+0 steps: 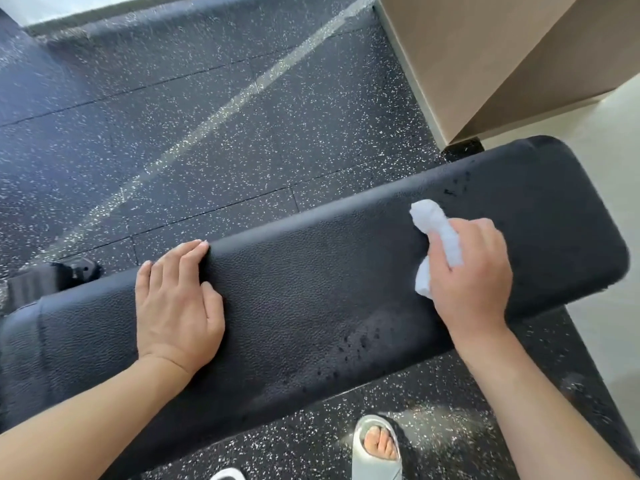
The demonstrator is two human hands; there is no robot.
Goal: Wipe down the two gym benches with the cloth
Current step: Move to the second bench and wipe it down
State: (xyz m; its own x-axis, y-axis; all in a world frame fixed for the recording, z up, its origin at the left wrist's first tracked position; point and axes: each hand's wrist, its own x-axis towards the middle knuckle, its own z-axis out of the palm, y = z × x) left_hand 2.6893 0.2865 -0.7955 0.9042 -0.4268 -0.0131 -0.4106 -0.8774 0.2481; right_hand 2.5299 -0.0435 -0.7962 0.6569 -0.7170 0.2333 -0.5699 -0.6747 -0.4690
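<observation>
Black pad: bench [311, 299], textured vinyl, runs across frame from lower left to upper right; wet droplets near its front edge and near the far right end.
Cloth [437, 233]: white, crumpled, on the bench top toward the right end.
Right hand [469, 271]: fingers curled round the cloth, pressing it to the pad.
Left hand [176, 299]: flat on the pad, fingers straight, tips over the far edge, holding nothing.
Floor [207, 116]: dark speckled rubber tiles.
Sandal [377, 445]: grey, below the bench.
Wall [485, 57]: beige, upper right.
</observation>
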